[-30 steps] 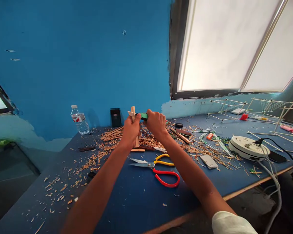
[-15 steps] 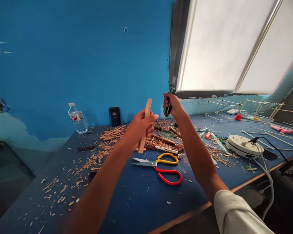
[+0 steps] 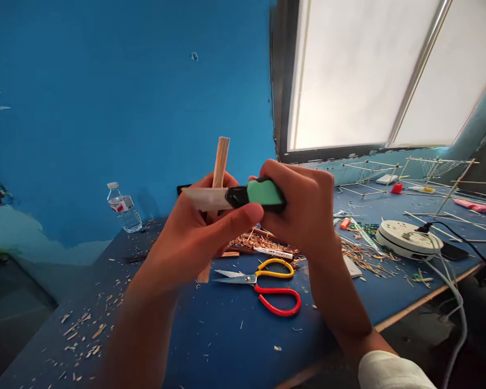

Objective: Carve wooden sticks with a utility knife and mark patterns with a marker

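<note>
Now | left hand (image 3: 188, 237) grips wooden stick (image 3: 221, 161), middle hidden | right hand (image 3: 308, 212) clamps knife (image 3: 243, 195)

The left hand (image 3: 194, 232) grips a wooden stick (image 3: 220, 162) nearly upright, its top end standing clear above the fingers, while the right hand (image 3: 303, 208) is closed round the green handle of a knife (image 3: 243, 195) whose pale blade lies crosswise against the stick, with the left thumb just under the blade. Below the hands, on the blue table (image 3: 227, 340), lie scissors (image 3: 263, 281) with one yellow and one red loop, near a heap of wood shavings (image 3: 251, 240). A water bottle (image 3: 123, 208) stands by the blue wall at the left, and a round white power strip (image 3: 409, 237) with a plugged-in cable sits at the right, beyond it thin stick frames (image 3: 372, 175) under the window.
</note>
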Action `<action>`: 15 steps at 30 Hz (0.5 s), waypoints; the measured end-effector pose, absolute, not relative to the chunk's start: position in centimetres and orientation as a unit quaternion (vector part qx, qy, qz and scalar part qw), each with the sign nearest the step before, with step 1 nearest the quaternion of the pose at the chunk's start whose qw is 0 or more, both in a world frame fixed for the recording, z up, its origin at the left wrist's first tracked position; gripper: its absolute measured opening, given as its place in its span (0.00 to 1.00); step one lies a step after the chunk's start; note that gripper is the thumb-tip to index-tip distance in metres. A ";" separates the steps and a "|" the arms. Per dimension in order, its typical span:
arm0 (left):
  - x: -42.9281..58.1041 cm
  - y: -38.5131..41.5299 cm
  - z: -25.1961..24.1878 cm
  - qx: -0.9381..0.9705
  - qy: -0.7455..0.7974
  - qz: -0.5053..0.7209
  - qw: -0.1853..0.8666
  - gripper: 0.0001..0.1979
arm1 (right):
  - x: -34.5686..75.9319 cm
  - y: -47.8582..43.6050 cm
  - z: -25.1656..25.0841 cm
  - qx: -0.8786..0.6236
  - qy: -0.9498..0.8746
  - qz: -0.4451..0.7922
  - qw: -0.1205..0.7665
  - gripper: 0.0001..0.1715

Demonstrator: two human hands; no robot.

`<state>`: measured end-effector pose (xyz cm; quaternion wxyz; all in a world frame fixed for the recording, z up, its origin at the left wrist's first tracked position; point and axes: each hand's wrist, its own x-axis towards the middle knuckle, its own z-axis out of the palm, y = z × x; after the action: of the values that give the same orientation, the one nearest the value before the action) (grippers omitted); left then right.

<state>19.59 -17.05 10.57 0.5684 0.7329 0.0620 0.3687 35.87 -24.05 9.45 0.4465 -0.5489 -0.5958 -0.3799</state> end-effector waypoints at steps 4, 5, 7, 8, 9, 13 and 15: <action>19.6 -17.8 10.4 0.738 0.062 0.387 0.549 0.12 | 36.1 -25.1 9.5 -0.556 -0.599 -0.388 0.426 0.10; 19.6 -18.0 10.4 0.737 0.070 0.396 0.543 0.13 | 36.2 -25.3 9.5 -0.557 -0.603 -0.387 0.420 0.11; 19.5 -18.3 10.4 0.736 0.087 0.407 0.534 0.14 | 36.4 -25.5 9.6 -0.561 -0.609 -0.384 0.408 0.11; 19.5 -18.4 10.4 0.737 0.092 0.407 0.532 0.15 | 36.4 -25.5 9.6 -0.564 -0.608 -0.384 0.405 0.11; 19.5 -18.5 10.4 0.739 0.095 0.403 0.531 0.15 | 36.5 -25.5 9.5 -0.567 -0.607 -0.385 0.403 0.11; 19.5 -18.3 10.4 0.749 0.107 0.400 0.517 0.15 | 36.6 -25.1 9.4 -0.571 -0.602 -0.386 0.403 0.10; 19.7 -17.9 10.3 0.754 0.116 0.410 0.500 0.14 | 36.6 -24.9 9.4 -0.579 -0.596 -0.382 0.404 0.09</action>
<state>19.70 -17.92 10.29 0.5003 0.7539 0.1164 0.4096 36.60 -24.86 9.42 0.4045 -0.5786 -0.5963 -0.3822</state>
